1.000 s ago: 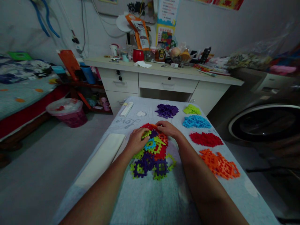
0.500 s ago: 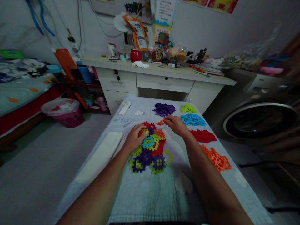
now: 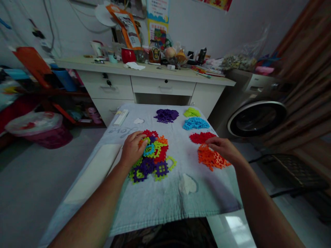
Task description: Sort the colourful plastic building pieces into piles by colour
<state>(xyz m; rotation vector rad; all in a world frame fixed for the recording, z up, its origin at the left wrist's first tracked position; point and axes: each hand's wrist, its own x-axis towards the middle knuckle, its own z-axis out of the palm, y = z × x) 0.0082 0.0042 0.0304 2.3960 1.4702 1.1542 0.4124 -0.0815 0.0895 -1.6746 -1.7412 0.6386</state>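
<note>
My left hand rests against the left side of a mixed heap of interlocking plastic pieces, its thumb apart from the curved fingers. Purple, yellow-green, red, orange and blue pieces overlap in that heap, some with window-like openings. Over at the right, my right hand is low above a pile of orange pieces, fingertips at its upper edge. The fingers look loosely apart, and no piece stands out between them. Just behind lies a red pile.
Farther back are a blue pile, a yellow-green pile and a purple pile. A white oblong object lies at the back left of the cloth-covered table. Beyond stand a cluttered desk and a washing machine.
My right hand has moved from beside the mixed heap, where it held an orange piece, rightward to the orange pile. My left hand stays at the heap. The view has turned right.
</note>
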